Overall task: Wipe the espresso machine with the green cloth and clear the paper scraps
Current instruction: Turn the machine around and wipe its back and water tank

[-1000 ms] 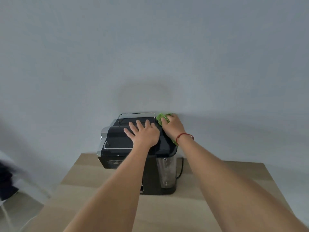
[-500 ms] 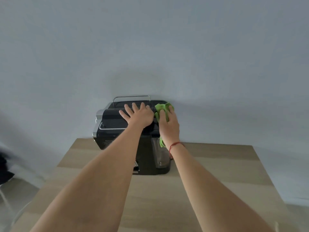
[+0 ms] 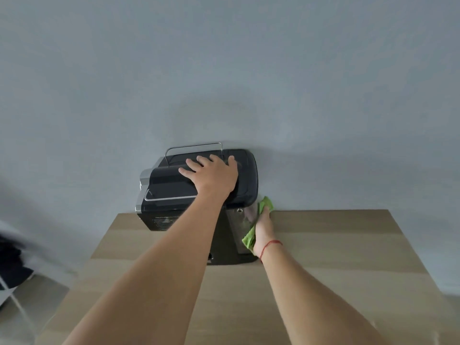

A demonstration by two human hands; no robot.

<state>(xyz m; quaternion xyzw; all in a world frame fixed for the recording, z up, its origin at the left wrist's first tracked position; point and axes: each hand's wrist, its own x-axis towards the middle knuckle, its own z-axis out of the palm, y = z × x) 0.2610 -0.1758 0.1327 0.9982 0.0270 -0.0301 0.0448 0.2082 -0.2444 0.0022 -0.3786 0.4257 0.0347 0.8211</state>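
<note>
Locating the espresso machine (image 3: 164,212) first: where does it stand? (Student)

At the far edge of the wooden table (image 3: 336,257), with its back against the grey wall (image 3: 224,58). It has a black body, silver trim at the left corner and a metal rail (image 3: 194,146) along the rear of the top. (Instructor)

And the green cloth (image 3: 265,204)? (Student)

Against the machine's right side, below the overhanging lid and over the translucent tank (image 3: 239,220). The right hand (image 3: 263,227) grasps the cloth and presses it to that side. Cloth shows beyond the fingertips and again below the heel of the hand. A red string (image 3: 271,244) circles the right wrist. (Instructor)

What is the left hand (image 3: 211,178) doing? (Student)

It lies flat on the machine's top, palm down, fingers straight and spread, holding nothing. The fingertips reach toward the rail. Both forearms are bare and extend from the near edge of the view. (Instructor)

Anything beyond the table? (Student)

A dark, blurred object (image 3: 10,260) at the left edge, too unclear to identify, with pale floor (image 3: 37,307) beside it. (Instructor)
</note>
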